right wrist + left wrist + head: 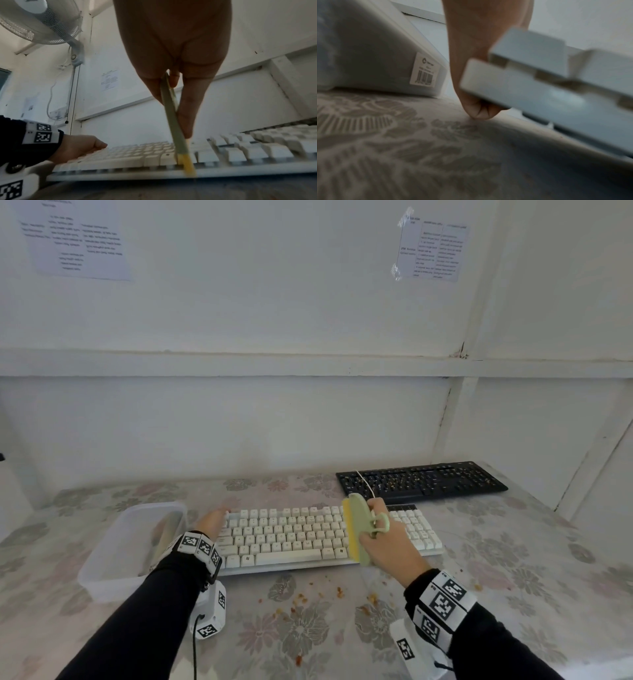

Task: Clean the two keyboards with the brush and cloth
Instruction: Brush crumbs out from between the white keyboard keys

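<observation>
Sweeping white keyboard (329,537) with green brush (359,529) gripped in right hand (390,542), bristles touching keys. Left hand (212,523) gripping keyboard's left end, steadying. Keeping strokes toward front edge, crumbs (301,599) landing on desk (513,577).

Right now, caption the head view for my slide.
Right hand brushes the white keyboard with the brush while left hand steadies it.

The person wears black long sleeves (144,621). Each wrist carries a white band (202,546) printed with black square markers, plus a white camera block (210,611) with a black cable.
</observation>
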